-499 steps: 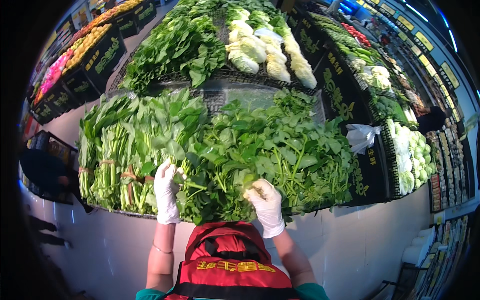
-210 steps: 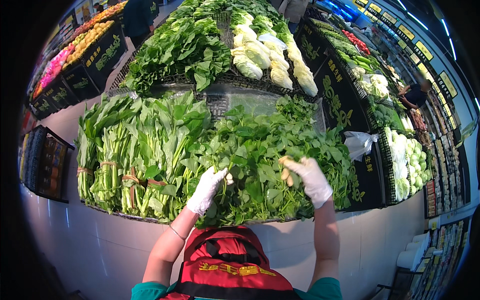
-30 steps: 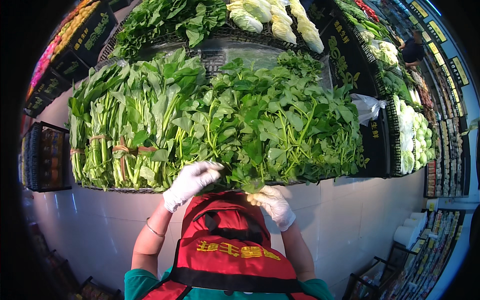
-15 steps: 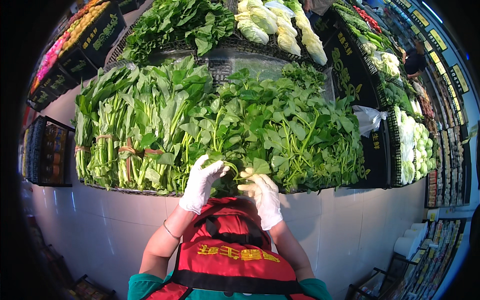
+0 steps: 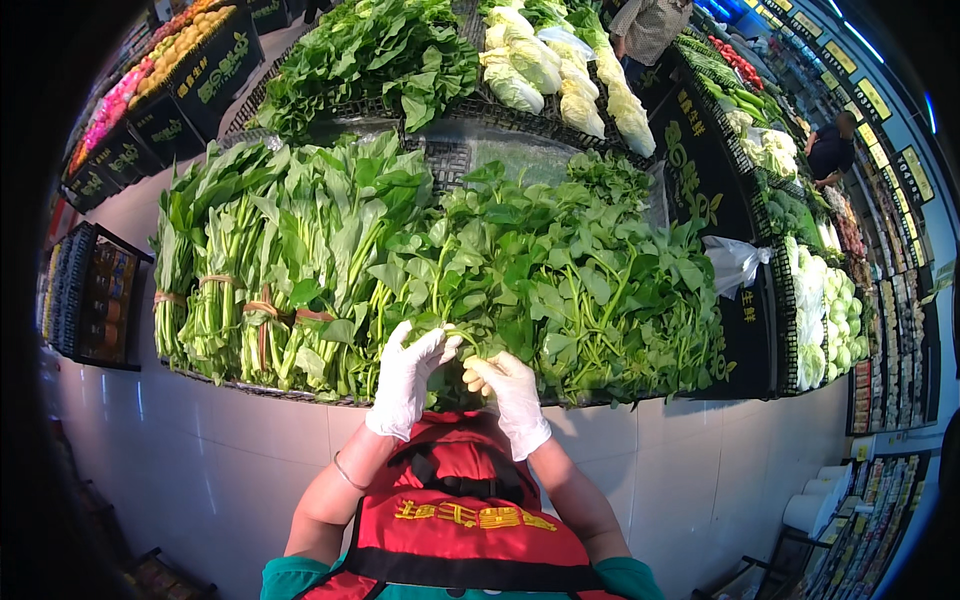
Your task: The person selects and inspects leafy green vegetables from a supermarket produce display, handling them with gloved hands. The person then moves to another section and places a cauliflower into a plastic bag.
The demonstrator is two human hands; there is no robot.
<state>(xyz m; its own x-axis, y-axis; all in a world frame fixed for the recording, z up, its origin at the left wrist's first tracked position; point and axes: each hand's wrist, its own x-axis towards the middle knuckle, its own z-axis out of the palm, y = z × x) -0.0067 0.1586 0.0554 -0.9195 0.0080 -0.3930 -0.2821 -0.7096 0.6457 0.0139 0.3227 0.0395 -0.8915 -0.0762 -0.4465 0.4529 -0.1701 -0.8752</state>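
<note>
Both hands wear thin white gloves at the front edge of the leafy-greens display. My left hand (image 5: pixel 410 375) is closed, thumb and fingers pinching a thin green vegetable stem (image 5: pixel 466 337). That stem bends over toward my right hand (image 5: pixel 508 392), whose fingers are curled together at its other end; the exact grip there is partly hidden. Right in front lie loose leafy greens (image 5: pixel 590 290) with long pale stems. To the left stand upright bunches of longer-leaved greens (image 5: pixel 240 290), several tied with brown bands (image 5: pixel 265 306).
Behind are dark leafy greens (image 5: pixel 370 60) and napa cabbages (image 5: pixel 525 70) in black crates. A clear plastic bag (image 5: pixel 738 262) hangs at the display's right side. Other vegetables line a shelf at the right, where a person (image 5: pixel 832 148) stands; another person (image 5: pixel 650 30) is at the back.
My right hand has moved left, closer to my left hand, and its fingers have curled in. A leaf that showed above the right fingers is no longer visible there. The view has tilted slightly.
</note>
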